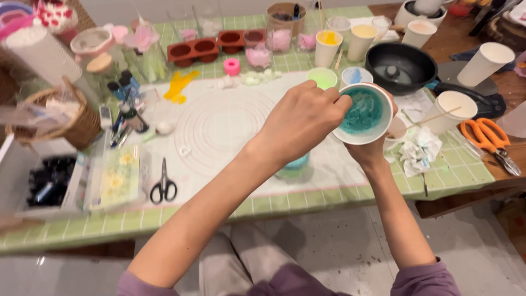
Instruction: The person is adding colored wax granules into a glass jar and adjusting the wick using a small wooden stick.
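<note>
My right hand (368, 154) holds a white paper cup (366, 135) from below, tilted toward me above the table, with teal paste coating its inside. Crossing in from the left, my left hand (300, 121) has its fingers pinched together at the cup's near rim, fingertips just inside. Whatever they may pinch is hidden. Under my left wrist a teal object (296, 164) stands on the white round-marked mat (219, 126).
A black pan (402, 68) and several paper cups stand behind the hands. At the right are orange scissors (487, 137), a crumpled tissue (419, 151) and a cup with a stick (455, 107). Black scissors (163, 185), a wicker basket (66, 118) and brown moulds (194, 50) lie left.
</note>
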